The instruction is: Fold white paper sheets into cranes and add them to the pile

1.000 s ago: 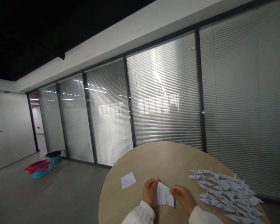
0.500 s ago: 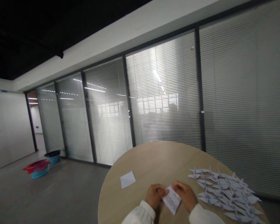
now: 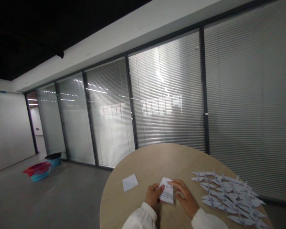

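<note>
A small folded piece of white paper [image 3: 167, 192] with lines of print is held up over the table between my hands. My left hand [image 3: 153, 194] pinches its left edge, the thumb lying across the printed face. At the paper's upper right corner, the outstretched fingertips of my right hand [image 3: 184, 196] touch or nearly touch it; the thumb is spread away and that hand does not grip. Farther left on the table lies a flat folded white paper square [image 3: 130, 182]. Many folded paper cranes [image 3: 231, 197] sit in rows to the right of my right hand.
The round wooden table [image 3: 166, 156] has its curved far edge near a glass partition with blinds [image 3: 169, 105]. On the floor at left stand a blue bin with a red liner [image 3: 40, 171] and another with a black liner [image 3: 53, 160]. A white door [image 3: 11, 130] is beyond.
The folded paper has turned from a diamond to a more upright position and moved slightly left and up. My right hand has loosened from its pinch, its fingers now spread.
</note>
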Tool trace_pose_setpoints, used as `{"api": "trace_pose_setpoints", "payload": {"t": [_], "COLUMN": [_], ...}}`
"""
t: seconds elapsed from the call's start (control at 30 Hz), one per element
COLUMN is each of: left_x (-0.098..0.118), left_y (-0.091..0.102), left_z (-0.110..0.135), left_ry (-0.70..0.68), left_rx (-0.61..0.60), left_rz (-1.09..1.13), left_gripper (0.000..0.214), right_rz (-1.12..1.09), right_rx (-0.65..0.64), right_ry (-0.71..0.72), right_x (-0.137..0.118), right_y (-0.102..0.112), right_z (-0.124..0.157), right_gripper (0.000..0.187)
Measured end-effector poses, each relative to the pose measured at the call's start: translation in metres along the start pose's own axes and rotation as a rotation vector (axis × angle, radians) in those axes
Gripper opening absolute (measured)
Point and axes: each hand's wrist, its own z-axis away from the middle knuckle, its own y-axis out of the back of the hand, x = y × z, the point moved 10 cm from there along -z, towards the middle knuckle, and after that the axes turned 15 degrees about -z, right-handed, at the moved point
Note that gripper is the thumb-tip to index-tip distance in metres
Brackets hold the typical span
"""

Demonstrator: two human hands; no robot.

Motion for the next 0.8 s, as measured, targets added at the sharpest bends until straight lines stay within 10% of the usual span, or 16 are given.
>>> {"api": "trace_pose_setpoints", "payload": {"t": [0.33, 0.8], "left_x": [0.003, 0.019], "left_y": [0.0, -0.031], "left_z": [0.003, 0.017], "left_ry": [-0.038, -0.128], "left_rx": [-0.028, -0.215], "left_rz": [0.116, 0.152], "left_gripper": [0.046, 0.044], "right_rz": [-0.041, -0.181], "right_rx": [-0.14, 0.037], "right_ry": [-0.048, -0.226], "right_x": [0.003, 0.029], "right_y": [-0.017, 0.002], "right_z": [0.002, 0.001], "right_gripper": [0.014, 0.025]}}
